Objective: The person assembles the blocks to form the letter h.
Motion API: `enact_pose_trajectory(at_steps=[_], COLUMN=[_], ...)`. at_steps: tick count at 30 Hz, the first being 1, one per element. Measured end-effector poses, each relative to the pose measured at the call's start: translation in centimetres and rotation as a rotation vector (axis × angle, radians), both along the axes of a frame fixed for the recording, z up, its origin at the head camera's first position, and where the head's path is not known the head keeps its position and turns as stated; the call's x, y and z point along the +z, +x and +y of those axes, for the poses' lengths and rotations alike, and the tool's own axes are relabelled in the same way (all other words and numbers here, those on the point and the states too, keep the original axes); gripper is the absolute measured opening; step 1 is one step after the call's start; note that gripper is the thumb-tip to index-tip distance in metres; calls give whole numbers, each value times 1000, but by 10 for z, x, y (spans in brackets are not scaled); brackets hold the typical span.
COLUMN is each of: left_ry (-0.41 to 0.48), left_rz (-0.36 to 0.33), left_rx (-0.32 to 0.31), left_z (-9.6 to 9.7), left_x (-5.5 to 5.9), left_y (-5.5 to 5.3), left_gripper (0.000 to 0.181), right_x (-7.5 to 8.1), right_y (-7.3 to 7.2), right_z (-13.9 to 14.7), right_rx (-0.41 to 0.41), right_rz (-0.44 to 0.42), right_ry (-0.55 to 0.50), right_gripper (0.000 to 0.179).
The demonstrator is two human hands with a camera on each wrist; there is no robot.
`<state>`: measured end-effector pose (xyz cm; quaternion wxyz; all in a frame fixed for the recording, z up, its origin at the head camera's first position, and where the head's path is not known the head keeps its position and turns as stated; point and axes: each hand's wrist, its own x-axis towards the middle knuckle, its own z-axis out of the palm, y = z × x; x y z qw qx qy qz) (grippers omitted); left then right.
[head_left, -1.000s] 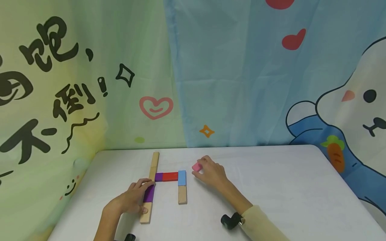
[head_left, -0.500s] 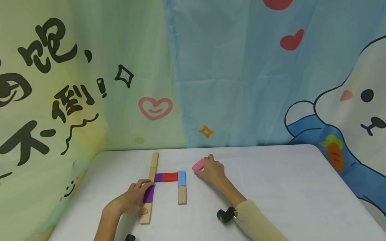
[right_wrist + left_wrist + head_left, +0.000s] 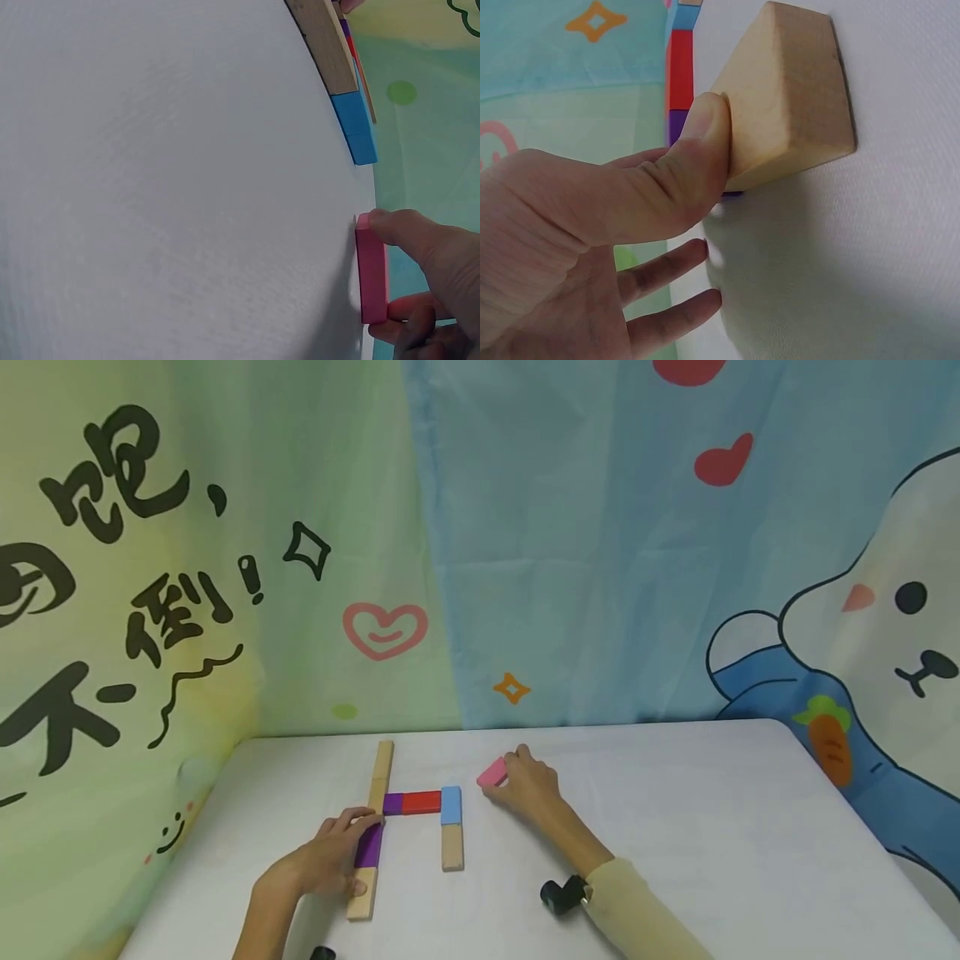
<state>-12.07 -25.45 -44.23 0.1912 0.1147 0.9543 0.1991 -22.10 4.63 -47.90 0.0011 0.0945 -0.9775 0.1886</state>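
Observation:
My left hand (image 3: 327,855) lies over a column of blocks, its thumb on the near wooden block (image 3: 362,900) and its forefinger at the purple block (image 3: 369,846). In the left wrist view, that thumb presses the wooden block (image 3: 754,112) while the other fingers are spread. Farther right, my right hand (image 3: 528,787) pinches a pink block (image 3: 493,772). The right wrist view shows the pink block (image 3: 373,274) held end to end between thumb and fingers, low over the tabletop.
A small purple block (image 3: 393,803) and a red block (image 3: 422,802) bridge from the column to a light blue block (image 3: 451,806). Below the blue one lies another wooden block (image 3: 452,847). Far wooden pieces (image 3: 382,760) continue the column on the white table (image 3: 675,827); a printed curtain (image 3: 540,543) hangs behind.
The right hand has shifted its hold on the pink block, which has turned and shows more of its length. The right wrist moved slightly left. The left hand stays put.

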Motion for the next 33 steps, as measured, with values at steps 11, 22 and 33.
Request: enact_pose_trajectory(at_steps=[11, 22, 33], left_ry=[-4, 4, 29], left_rz=[14, 12, 12], left_rx=[-10, -4, -28], left_z=[-1, 1, 0], left_x=[-2, -2, 3], left_y=[-2, -1, 2], left_gripper=[92, 91, 90], right_x=[1, 31, 19], right_y=[-4, 71, 110], right_z=[2, -20, -10], right_rx=[45, 511, 649], right_rz=[21, -13, 14], right_ry=[-11, -37, 56], right_gripper=[47, 60, 54])
